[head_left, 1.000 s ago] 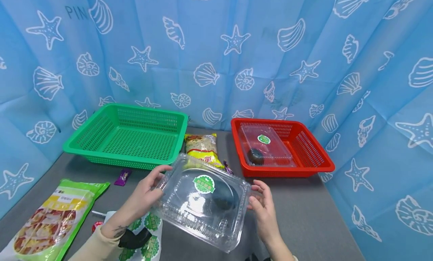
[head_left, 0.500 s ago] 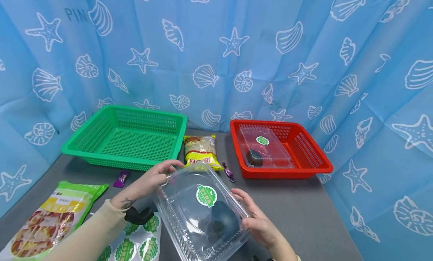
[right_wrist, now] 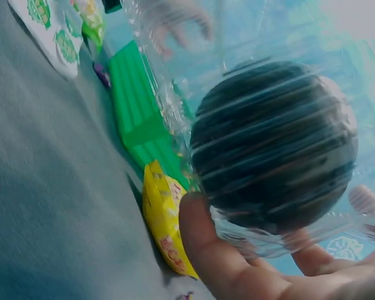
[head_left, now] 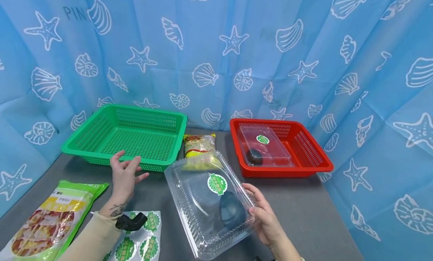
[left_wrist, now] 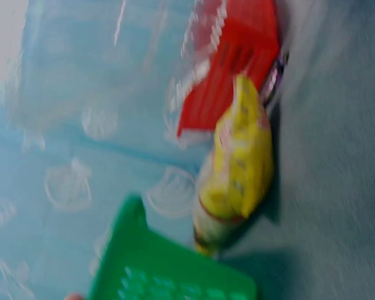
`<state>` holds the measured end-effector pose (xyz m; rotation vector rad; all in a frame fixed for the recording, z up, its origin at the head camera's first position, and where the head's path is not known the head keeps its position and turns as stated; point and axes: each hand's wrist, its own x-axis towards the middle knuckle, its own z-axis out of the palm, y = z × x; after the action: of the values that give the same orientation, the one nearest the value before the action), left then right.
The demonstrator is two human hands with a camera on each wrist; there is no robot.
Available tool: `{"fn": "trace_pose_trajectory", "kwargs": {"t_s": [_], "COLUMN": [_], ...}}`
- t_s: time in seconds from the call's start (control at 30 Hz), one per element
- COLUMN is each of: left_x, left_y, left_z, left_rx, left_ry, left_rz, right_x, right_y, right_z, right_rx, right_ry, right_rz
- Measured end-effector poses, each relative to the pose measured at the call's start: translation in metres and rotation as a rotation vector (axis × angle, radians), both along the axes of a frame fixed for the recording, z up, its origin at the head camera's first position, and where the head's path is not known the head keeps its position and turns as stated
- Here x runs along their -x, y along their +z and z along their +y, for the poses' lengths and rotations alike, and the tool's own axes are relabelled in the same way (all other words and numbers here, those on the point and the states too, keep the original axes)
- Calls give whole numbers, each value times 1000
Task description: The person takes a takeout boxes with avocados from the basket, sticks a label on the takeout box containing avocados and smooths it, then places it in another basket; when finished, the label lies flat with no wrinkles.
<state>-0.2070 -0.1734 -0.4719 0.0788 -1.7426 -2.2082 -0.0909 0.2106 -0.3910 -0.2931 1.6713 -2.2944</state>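
Note:
In the head view, my right hand grips the right edge of a clear plastic clamshell box held tilted above the table. A green-and-white round sticker is on its lid. Inside lies a dark round object, whose kind cannot be told; in the right wrist view my thumb and fingers hold the box beside it. My left hand is in the air in front of the green basket, its fingers spread and holding nothing. Below its wrist lies a sheet of matching stickers.
A red basket at the back right contains another clear box with a dark round object. Between the baskets lies a yellow snack packet. A large green-edged food bag lies at the left. A patterned blue curtain hangs behind.
My left hand has let go of the box's left side and moved left. The box has turned and now hangs from my right hand alone, with the dark object at its lower right.

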Motion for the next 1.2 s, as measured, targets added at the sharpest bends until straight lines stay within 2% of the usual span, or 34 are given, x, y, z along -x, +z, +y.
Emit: {"fn": "trace_pose_trajectory", "kwargs": {"t_s": [0.03, 0.1, 0.2, 0.27, 0.4, 0.5, 0.6, 0.7, 0.83, 1.0, 1.2], "left_x": [4, 8, 12, 17, 31, 38, 39, 38, 40, 40, 39], "left_y": [-6, -9, -4, -9, -30, -40, -41, -38, -41, -44, -44], "left_z": [-7, -17, -24, -28, -34, -37, -36, -34, -35, -38, -37], "left_rx": [-56, -142, -232, -253, -247, -260, -272, -269, -282, -330, -332], "left_ry": [57, 134, 188, 222, 296, 306, 301, 301, 295, 292, 285], "left_rz": [-29, -86, -127, -112, -64, -51, -54, -65, -61, -42, -51], "right_x": [1, 2, 6, 9, 16, 23, 32, 44, 65, 94, 118], "right_y": [0, -1, -2, -1, 1, 6, 15, 27, 45, 65, 71], "right_z": [1, 1, 1, 1, 2, 6, 13, 27, 56, 100, 150], "right_rx": [8, 5, -14, -34, -57, -70, -75, -18, 56, 40, 6], "right_ry": [-7, -27, -55, -87, -141, -175, -253, -378, -595, -898, -1164], "right_rz": [21, 59, 120, 147, 194, 231, 267, 281, 302, 282, 189]}}
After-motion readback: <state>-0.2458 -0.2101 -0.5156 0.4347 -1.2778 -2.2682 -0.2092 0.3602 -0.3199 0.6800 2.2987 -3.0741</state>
